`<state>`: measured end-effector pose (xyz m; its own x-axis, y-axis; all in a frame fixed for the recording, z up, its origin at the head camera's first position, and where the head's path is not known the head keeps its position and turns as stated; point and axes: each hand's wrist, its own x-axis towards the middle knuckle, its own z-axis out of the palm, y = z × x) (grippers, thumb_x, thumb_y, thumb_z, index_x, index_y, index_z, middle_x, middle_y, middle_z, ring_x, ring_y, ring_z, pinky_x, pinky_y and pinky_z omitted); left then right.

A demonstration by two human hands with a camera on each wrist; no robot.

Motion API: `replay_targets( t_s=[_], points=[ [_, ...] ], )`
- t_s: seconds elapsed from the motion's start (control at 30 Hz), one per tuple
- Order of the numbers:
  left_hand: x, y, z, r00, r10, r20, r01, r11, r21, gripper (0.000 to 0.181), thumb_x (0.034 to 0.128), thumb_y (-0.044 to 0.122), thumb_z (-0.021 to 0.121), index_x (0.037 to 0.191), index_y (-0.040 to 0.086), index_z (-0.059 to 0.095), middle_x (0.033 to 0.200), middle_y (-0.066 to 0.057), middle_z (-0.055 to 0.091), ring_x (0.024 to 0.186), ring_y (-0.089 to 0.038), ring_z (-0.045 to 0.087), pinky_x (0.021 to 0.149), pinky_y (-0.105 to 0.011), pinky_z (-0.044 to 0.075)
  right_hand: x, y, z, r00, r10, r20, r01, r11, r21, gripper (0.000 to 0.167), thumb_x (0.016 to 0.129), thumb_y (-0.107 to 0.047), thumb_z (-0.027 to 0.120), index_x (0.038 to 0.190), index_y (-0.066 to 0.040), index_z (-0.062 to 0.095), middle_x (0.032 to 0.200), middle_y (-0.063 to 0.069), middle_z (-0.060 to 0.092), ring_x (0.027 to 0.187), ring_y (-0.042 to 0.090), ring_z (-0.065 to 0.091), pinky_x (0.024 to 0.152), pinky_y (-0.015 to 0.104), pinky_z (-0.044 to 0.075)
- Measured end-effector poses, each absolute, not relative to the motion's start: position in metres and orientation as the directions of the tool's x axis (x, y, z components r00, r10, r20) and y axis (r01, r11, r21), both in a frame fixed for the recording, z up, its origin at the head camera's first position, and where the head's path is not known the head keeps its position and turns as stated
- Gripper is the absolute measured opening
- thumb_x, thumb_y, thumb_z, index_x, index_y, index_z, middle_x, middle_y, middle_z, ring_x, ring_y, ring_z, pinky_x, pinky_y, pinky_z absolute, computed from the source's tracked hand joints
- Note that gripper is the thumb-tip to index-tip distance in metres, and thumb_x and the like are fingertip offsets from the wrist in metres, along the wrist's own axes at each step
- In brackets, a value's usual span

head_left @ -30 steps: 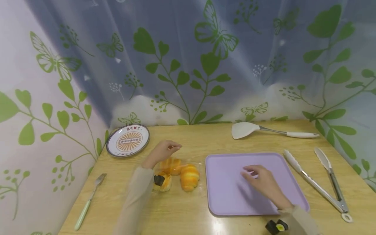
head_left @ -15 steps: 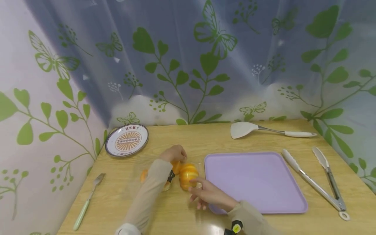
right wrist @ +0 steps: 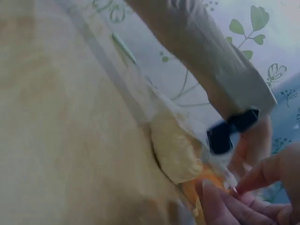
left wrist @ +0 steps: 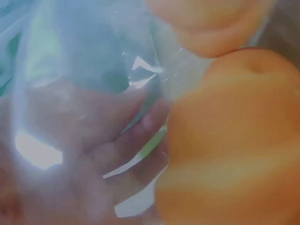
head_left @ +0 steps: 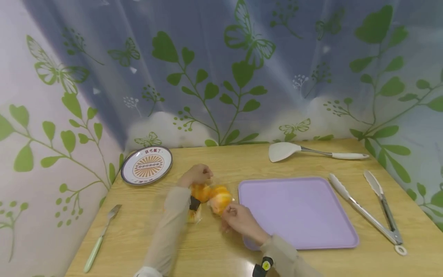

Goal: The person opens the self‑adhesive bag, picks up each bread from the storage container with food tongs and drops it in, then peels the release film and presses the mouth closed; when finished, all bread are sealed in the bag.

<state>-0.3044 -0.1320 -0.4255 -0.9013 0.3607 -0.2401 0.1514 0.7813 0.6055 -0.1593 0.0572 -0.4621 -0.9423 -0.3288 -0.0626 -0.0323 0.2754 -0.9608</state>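
Note:
Orange-yellow bread rolls (head_left: 220, 198) lie in a clear plastic bag (head_left: 197, 218) left of the lilac tray. My left hand (head_left: 196, 175) pinches the bag's far edge, fingers curled in; the left wrist view shows this hand (left wrist: 117, 150) blurred through shiny film, beside an orange roll (left wrist: 234, 140). At the bag's near right side my right hand (head_left: 242, 222) holds the film between thumb and fingers, close to the rolls. In the right wrist view that hand (right wrist: 258, 190) pinches the plastic beside a pale roll (right wrist: 173, 152).
A round patterned plate (head_left: 147, 165) stands at the back left, with a green-handled fork (head_left: 100, 242) nearer the front. The lilac tray (head_left: 297, 215) is on the right, a white spatula (head_left: 283, 152) behind it and metal tongs (head_left: 372, 217) beyond its right edge.
My right hand came left from over the tray to the rolls and now pinches the plastic. My left hand dipped to the bag, then moved slightly back and left; the right-hand roll tilted.

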Motion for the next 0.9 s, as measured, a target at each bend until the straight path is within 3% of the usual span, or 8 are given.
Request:
replay_targets(
  t_s=[0.07, 0.17, 0.27, 0.33, 0.43, 0.6, 0.7, 0.9],
  points=[
    [-0.316, -0.149, -0.431, -0.908, 0.399, -0.129, 0.212, 0.702, 0.68, 0.024, 0.1015, 0.021, 0.051, 0.109, 0.005, 0.066, 0.108, -0.011, 0.069, 0.094, -0.022, 0.065, 0.079, -0.031, 0.055, -0.166, 0.061, -0.455, -0.948, -0.314, 0.042, -0.155, 0.345, -0.926, 0.014, 0.093, -0.01, 0.056, 0.084, -0.001, 0.061, 0.079, 0.017, 0.072, 0.066, 0.025, 0.07, 0.055, 0.023, 0.055],
    [-0.313, -0.167, -0.418, -0.922, 0.388, -0.019, 0.245, 0.619, 0.746, 0.031, 0.1032, 0.03, 0.048, 0.112, 0.004, 0.063, 0.108, -0.013, 0.069, 0.102, -0.027, 0.065, 0.087, -0.038, 0.055, -0.178, 0.072, -0.439, -0.925, -0.318, 0.207, -0.337, 0.439, -0.833, 0.015, 0.094, -0.008, 0.058, 0.081, -0.004, 0.062, 0.077, 0.014, 0.072, 0.068, 0.024, 0.07, 0.057, 0.019, 0.053],
    [-0.303, -0.179, -0.402, -0.948, 0.314, 0.062, 0.232, 0.543, 0.807, 0.038, 0.1046, 0.034, 0.043, 0.118, 0.002, 0.058, 0.115, -0.018, 0.067, 0.111, -0.033, 0.062, 0.098, -0.046, 0.05, -0.189, 0.083, -0.417, -0.887, -0.338, 0.315, -0.454, 0.515, -0.727, 0.012, 0.096, -0.008, 0.057, 0.087, -0.005, 0.063, 0.079, 0.011, 0.071, 0.07, 0.018, 0.068, 0.062, 0.02, 0.055],
    [-0.285, -0.178, -0.379, -0.977, 0.212, 0.035, 0.144, 0.524, 0.839, 0.038, 0.1062, 0.026, 0.04, 0.123, -0.005, 0.053, 0.122, -0.025, 0.063, 0.117, -0.038, 0.058, 0.103, -0.053, 0.044, -0.196, 0.088, -0.4, -0.871, -0.337, 0.358, -0.49, 0.551, -0.675, 0.01, 0.097, -0.008, 0.057, 0.091, -0.003, 0.063, 0.082, 0.011, 0.071, 0.072, 0.019, 0.067, 0.065, 0.026, 0.057],
    [-0.271, -0.178, -0.368, -0.99, 0.097, 0.103, 0.133, 0.407, 0.904, 0.033, 0.1058, 0.019, 0.041, 0.123, -0.008, 0.052, 0.122, -0.025, 0.062, 0.107, -0.025, 0.063, 0.103, -0.046, 0.046, -0.206, 0.094, -0.378, -0.848, -0.316, 0.426, -0.527, 0.594, -0.608, 0.009, 0.098, -0.007, 0.055, 0.096, -0.001, 0.062, 0.089, 0.014, 0.071, 0.079, 0.024, 0.068, 0.069, 0.034, 0.059],
    [-0.25, -0.17, -0.365, -0.986, -0.076, 0.148, 0.129, 0.21, 0.969, 0.025, 0.1042, 0.014, 0.044, 0.115, -0.005, 0.056, 0.102, -0.003, 0.068, 0.089, 0.004, 0.06, 0.096, -0.026, 0.05, -0.215, 0.098, -0.357, -0.787, -0.309, 0.534, -0.591, 0.626, -0.509, 0.01, 0.099, -0.004, 0.052, 0.098, 0.004, 0.057, 0.093, 0.018, 0.064, 0.084, 0.029, 0.062, 0.071, 0.04, 0.056],
    [-0.239, -0.164, -0.372, -0.97, -0.175, 0.171, 0.163, 0.063, 0.985, 0.017, 0.1036, 0.009, 0.043, 0.108, -0.001, 0.056, 0.092, 0.011, 0.066, 0.086, 0.005, 0.061, 0.089, -0.018, 0.052, -0.218, 0.098, -0.352, -0.747, -0.282, 0.602, -0.624, 0.609, -0.49, 0.009, 0.1, -0.002, 0.049, 0.098, 0.005, 0.053, 0.093, 0.019, 0.057, 0.084, 0.03, 0.057, 0.073, 0.041, 0.054],
    [-0.231, -0.151, -0.399, -0.927, -0.279, 0.252, 0.284, -0.08, 0.955, 0.012, 0.1013, 0.004, 0.045, 0.099, 0.005, 0.057, 0.088, 0.016, 0.065, 0.086, 0.004, 0.063, 0.084, -0.014, 0.052, -0.225, 0.096, -0.354, -0.738, -0.243, 0.629, -0.628, 0.588, -0.51, 0.01, 0.1, -0.003, 0.048, 0.097, 0.005, 0.052, 0.094, 0.021, 0.055, 0.086, 0.033, 0.055, 0.076, 0.043, 0.053]
  ],
)
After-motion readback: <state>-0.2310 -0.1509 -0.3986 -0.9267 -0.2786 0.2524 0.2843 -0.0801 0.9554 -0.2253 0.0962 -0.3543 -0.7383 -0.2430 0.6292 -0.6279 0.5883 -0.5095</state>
